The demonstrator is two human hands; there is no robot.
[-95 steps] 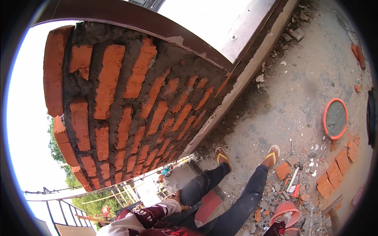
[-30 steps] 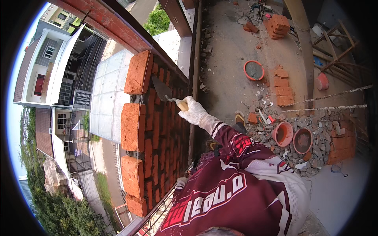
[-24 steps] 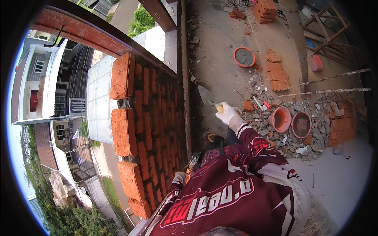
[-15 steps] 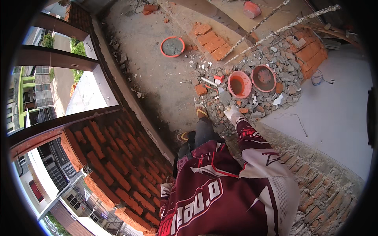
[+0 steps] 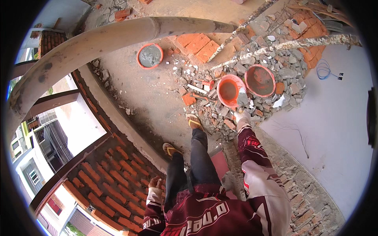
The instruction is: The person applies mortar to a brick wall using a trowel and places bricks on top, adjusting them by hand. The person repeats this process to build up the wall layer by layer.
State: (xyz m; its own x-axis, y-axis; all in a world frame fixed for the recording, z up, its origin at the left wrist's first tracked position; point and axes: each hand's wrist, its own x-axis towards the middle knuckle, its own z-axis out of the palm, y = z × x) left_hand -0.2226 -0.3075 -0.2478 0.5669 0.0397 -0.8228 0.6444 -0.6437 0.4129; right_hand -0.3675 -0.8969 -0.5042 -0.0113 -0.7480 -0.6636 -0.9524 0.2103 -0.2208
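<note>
My right hand [image 5: 243, 117], in a white glove or cuff, is closed round the handle of a trowel. The trowel's grey blade [image 5: 243, 98] lies over the right side of an orange bucket [image 5: 219, 89] that has a little reddish-brown liquid or wet mix in it. Touching or close beside it on the rubble stands a second orange bucket [image 5: 247, 78], with greyish-brown residue inside. My left hand [image 5: 156, 182] hangs near my left thigh, fingers curled, with nothing visible in it.
Farther left, an orange bucket [image 5: 138, 59] holds grey mortar. Bricks [image 5: 197, 44] and broken rubble [image 5: 289, 72] cover the floor ahead. A thick bamboo pole [image 5: 118, 37] and rough sticks [image 5: 299, 42] cross the view. A brick wall [image 5: 106, 177] runs along the left; blue wire [image 5: 323, 70] lies right.
My right hand has brought the trowel from the rubble up to the bucket's rim. My left hand has come more into view. The view has shifted, and the bamboo pole now crosses more of it.
</note>
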